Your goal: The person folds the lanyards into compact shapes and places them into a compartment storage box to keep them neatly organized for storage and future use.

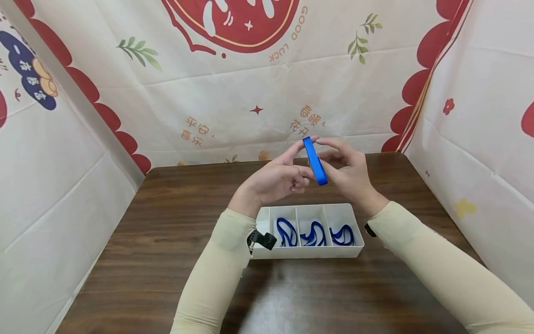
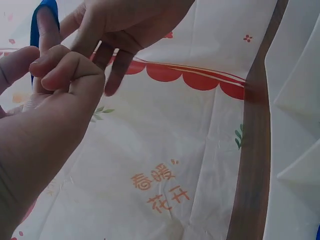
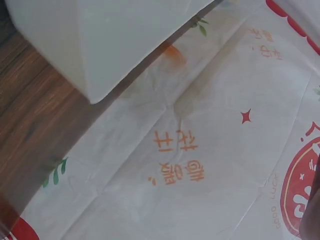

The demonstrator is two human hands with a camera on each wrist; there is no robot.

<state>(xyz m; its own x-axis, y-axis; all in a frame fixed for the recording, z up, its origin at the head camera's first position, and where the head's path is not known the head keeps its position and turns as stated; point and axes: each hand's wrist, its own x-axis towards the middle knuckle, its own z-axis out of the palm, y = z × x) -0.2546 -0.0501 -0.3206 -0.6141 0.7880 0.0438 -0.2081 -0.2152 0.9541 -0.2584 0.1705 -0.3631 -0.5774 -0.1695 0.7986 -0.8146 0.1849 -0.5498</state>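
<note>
A bright blue ribbon [image 1: 315, 162], wound into a narrow loop, is held up between both hands above the far part of the table. The left hand [image 1: 276, 182] bears the loop on spread digits, its other fingers folded toward the palm. In the left wrist view the ribbon [image 2: 35, 30] passes around a raised finger. From the other side the right hand [image 1: 350, 171] holds the ribbon, index finger at its top end and thumb lower down. In the right wrist view only a dark sliver of a finger [image 3: 312, 215] shows at the edge.
Below the hands, a white divided box [image 1: 308, 252] stands on the brown wooden table [image 1: 175, 241]. Three of its compartments hold coiled dark blue ribbons [image 1: 314, 234]; the left forearm covers its left end. Printed cloth walls [image 1: 233, 83] rise behind and at both sides.
</note>
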